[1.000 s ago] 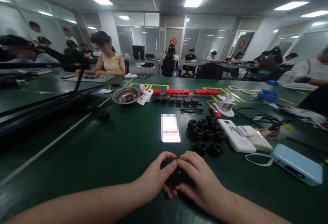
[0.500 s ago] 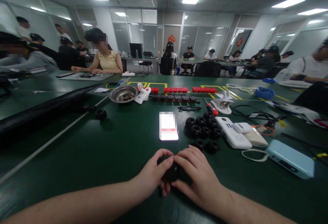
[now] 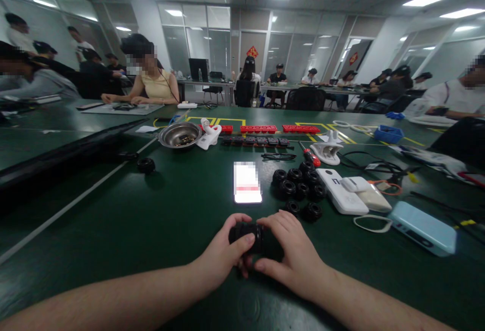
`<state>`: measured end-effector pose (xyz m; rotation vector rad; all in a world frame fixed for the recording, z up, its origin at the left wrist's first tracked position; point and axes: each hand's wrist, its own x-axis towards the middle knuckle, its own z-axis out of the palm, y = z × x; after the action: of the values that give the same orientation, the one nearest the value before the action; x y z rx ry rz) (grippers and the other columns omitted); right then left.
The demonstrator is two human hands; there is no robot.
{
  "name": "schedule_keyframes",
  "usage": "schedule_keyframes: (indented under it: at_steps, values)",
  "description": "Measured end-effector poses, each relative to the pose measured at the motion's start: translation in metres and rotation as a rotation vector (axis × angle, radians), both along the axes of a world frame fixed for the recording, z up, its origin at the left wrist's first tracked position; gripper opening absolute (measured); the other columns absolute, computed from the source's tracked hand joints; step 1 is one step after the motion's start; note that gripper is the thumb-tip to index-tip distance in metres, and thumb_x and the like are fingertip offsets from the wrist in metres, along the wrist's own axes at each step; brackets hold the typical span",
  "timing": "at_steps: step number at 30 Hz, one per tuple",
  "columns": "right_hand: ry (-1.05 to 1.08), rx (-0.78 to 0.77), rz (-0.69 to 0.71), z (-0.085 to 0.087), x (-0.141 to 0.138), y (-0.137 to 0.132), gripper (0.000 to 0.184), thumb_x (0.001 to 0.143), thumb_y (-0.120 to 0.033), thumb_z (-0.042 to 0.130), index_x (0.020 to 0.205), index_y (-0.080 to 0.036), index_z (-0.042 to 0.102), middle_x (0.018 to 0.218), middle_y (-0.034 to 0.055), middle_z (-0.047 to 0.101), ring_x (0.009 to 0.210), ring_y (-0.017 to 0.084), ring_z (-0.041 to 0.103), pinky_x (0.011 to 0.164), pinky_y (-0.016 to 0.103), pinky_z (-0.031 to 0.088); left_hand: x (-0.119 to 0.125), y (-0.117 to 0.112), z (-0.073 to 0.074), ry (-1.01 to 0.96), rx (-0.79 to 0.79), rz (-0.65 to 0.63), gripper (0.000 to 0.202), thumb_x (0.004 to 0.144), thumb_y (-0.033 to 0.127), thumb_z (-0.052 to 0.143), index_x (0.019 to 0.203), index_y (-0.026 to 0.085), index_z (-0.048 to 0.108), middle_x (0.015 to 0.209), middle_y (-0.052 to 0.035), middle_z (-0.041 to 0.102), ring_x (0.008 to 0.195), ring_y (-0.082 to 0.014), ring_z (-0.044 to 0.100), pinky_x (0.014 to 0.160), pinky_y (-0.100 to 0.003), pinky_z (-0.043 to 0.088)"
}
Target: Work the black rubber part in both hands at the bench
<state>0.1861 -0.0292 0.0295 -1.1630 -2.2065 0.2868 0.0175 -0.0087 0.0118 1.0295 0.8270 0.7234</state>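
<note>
In the head view, a black round part (image 3: 258, 237) is held just above the near part of the table. My left hand (image 3: 223, 250) is closed around it from the left, thumb lying across its front. On the other side my right hand (image 3: 293, 255) curls about its right end, fingertips at the top edge and thumb low down. The right palm hides part of that end. Beyond my hands lies a lit phone (image 3: 247, 183). To its right is a cluster of similar black ring-shaped parts (image 3: 288, 188), and a single one (image 3: 146, 165) sits far left.
A metal bowl (image 3: 180, 135) with small brass-coloured pieces, red strips (image 3: 258, 129) and a black strip (image 3: 255, 141) lie farther back. To the right are a screwdriver (image 3: 311, 156), white power bank (image 3: 343, 194) and light-blue box (image 3: 423, 229). A long black object (image 3: 68, 151) spans the left.
My right hand has loosened slightly around the black part, its fingers and thumb farther apart, showing more of the part. The camera view has shifted a little.
</note>
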Motion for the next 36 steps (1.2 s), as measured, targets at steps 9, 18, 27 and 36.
schedule_keyframes:
  at_steps: [9,18,27,36]
  values:
    - [-0.012,0.052,0.112,0.0008,-0.0002,-0.0001,0.036,0.079,-0.031,0.054,0.11,-0.015,0.047,0.094,0.0094,0.056,0.089,0.023,0.05,0.086,0.044,0.035,0.0003,0.0002,0.0052,0.022,-0.077,-0.04,0.057,0.067,0.057,0.05,0.104,0.018,0.031,0.063,0.0013,0.053,0.042,-0.0114,0.055,0.041,-0.023,0.043]
    - [-0.001,0.017,0.055,-0.0017,-0.0001,0.0,0.029,0.077,-0.033,0.055,0.1,-0.014,0.052,0.089,0.0085,0.059,0.086,0.023,0.053,0.085,0.046,0.038,-0.0024,0.0005,0.0057,-0.023,-0.072,0.031,0.063,0.06,0.041,0.065,0.11,0.022,0.032,0.09,-0.003,0.047,0.066,-0.0151,0.06,0.057,-0.03,0.05]
    - [-0.022,-0.025,0.048,0.0017,0.0012,0.0005,0.045,0.071,-0.045,0.059,0.105,-0.015,0.05,0.09,0.0077,0.059,0.085,0.024,0.054,0.092,0.054,0.028,-0.0018,-0.0013,0.0099,0.005,-0.06,0.033,0.053,0.063,0.037,0.063,0.105,0.02,0.035,0.085,-0.0024,0.05,0.059,-0.0126,0.058,0.051,-0.026,0.048]
    - [-0.075,0.15,0.094,0.0007,0.0002,0.0001,0.04,0.077,-0.032,0.057,0.111,-0.017,0.045,0.097,0.0084,0.058,0.09,0.022,0.052,0.093,0.05,0.028,0.0012,0.002,0.0091,0.049,-0.105,-0.048,0.053,0.067,0.052,0.052,0.102,0.017,0.033,0.058,0.0023,0.051,0.038,-0.0098,0.05,0.039,-0.022,0.04]
